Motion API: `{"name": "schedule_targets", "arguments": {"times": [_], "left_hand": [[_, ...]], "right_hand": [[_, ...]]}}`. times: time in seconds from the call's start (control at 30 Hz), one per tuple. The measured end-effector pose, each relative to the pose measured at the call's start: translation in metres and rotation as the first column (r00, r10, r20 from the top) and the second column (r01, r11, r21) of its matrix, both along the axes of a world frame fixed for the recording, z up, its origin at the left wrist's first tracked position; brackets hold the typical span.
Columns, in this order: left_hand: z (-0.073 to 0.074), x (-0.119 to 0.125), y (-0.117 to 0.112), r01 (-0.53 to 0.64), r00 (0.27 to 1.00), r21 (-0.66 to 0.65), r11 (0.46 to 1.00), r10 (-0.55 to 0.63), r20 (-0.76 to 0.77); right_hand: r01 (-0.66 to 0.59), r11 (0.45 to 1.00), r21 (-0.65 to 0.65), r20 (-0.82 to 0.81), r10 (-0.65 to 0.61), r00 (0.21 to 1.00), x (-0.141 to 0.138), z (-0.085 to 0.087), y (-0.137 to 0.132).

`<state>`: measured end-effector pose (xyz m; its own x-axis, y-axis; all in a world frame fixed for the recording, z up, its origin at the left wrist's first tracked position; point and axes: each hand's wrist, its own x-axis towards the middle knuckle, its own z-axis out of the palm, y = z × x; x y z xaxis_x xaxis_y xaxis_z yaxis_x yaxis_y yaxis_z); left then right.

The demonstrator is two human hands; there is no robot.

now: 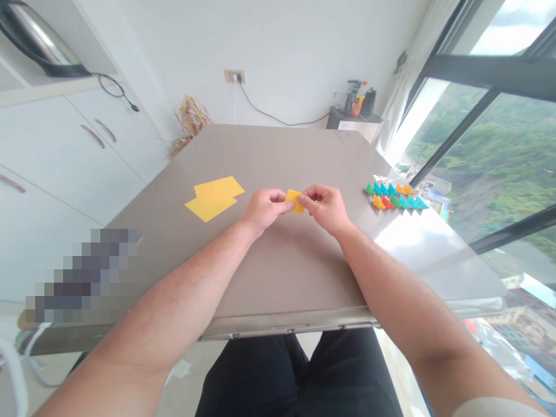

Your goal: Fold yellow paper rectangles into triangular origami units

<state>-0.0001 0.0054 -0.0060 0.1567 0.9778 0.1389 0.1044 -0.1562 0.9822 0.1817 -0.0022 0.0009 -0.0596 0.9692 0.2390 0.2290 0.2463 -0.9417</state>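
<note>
A small folded piece of yellow paper [295, 200] is held up between my two hands, over the middle of the table. My left hand [267, 209] pinches its left edge between thumb and fingers. On the other side, my right hand [324, 205] grips the right edge, its thumb lying on the paper's face. Farther left, flat sheets of yellow paper [212, 200] lie overlapping on the tabletop. Folded paper boats [395, 201] in green, blue, orange and red stand in two rows near the table's right edge.
The brown-grey table [278, 156] reaches toward the white wall. A pixelated object [87, 275] lies at its left edge. Windows [486, 133] run along the right side. Beyond the table, a small cabinet [354, 120] carries a bottle [358, 101] and a black appliance.
</note>
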Motion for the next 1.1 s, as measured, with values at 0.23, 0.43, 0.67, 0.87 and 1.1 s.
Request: {"name": "schedule_targets", "arguments": {"times": [0.23, 0.43, 0.67, 0.87, 1.1], "left_hand": [[0.001, -0.001, 0.003, -0.036, 0.993, -0.011, 0.999, 0.037, 0.116], [0.001, -0.002, 0.002, 0.017, 0.976, -0.099, 0.995, 0.005, 0.218], [0.000, 0.000, 0.002, -0.016, 0.953, -0.077, 0.997, 0.039, 0.300], [0.001, 0.004, 0.001, -0.085, 0.956, -0.046, 0.995, 0.094, 0.277], [-0.001, 0.008, -0.005, -0.023, 0.982, -0.009, 1.000, 0.025, 0.186]], "right_hand": [[-0.086, 0.989, -0.124, 0.164, 0.106, 0.981, 0.000, 0.004, -0.006], [-0.077, 0.992, -0.102, 0.036, 0.081, 0.996, 0.002, 0.000, -0.001], [-0.072, 0.986, -0.150, 0.050, 0.080, 0.996, 0.002, -0.002, -0.001], [-0.116, 0.984, -0.137, 0.095, 0.130, 0.987, -0.001, -0.004, -0.004], [-0.047, 0.996, -0.078, -0.073, 0.041, 0.996, 0.001, -0.005, 0.003]]}}
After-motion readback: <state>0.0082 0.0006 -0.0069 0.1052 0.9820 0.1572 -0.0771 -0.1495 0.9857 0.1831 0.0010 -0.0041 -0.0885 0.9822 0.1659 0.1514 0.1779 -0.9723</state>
